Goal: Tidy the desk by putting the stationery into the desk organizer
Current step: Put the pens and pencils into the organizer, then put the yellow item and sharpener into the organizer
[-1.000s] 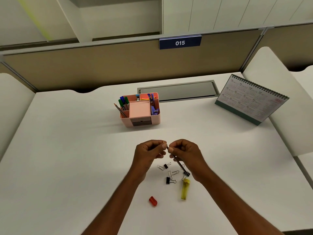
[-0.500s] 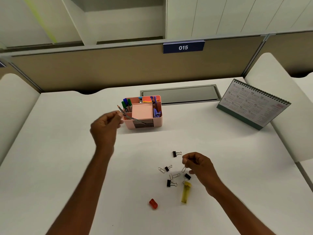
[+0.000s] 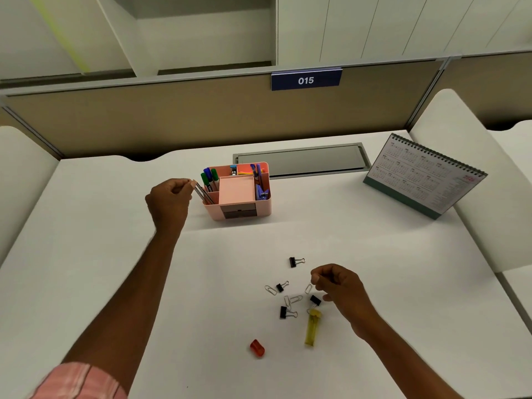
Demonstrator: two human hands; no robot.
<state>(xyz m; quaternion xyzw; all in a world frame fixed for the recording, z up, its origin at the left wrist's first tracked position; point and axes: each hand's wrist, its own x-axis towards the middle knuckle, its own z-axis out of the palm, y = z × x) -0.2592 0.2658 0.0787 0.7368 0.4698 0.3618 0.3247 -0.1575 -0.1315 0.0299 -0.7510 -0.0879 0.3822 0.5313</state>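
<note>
Pinching a pencil (image 3: 202, 192) by its top end, left hand (image 3: 169, 198) sits just left of the pink desk organizer (image 3: 244, 210); pencil leans tip-down in the organizer's front-left compartment; organizer stands near the far edge of the desk (image 3: 100, 254), about mid-width; right hand (image 3: 342, 289) has fingers curled, fingertips at a paper clip (image 3: 308, 288), can't tell if it's gripped; binder clips (image 3: 292, 262), yellow tube (image 3: 312, 329) and red piece (image 3: 257, 347) lie loose toward the near edge.

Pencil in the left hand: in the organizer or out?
In: the pencil leans in the front-left slot of the organizer; the left hand pinches its top.
</note>
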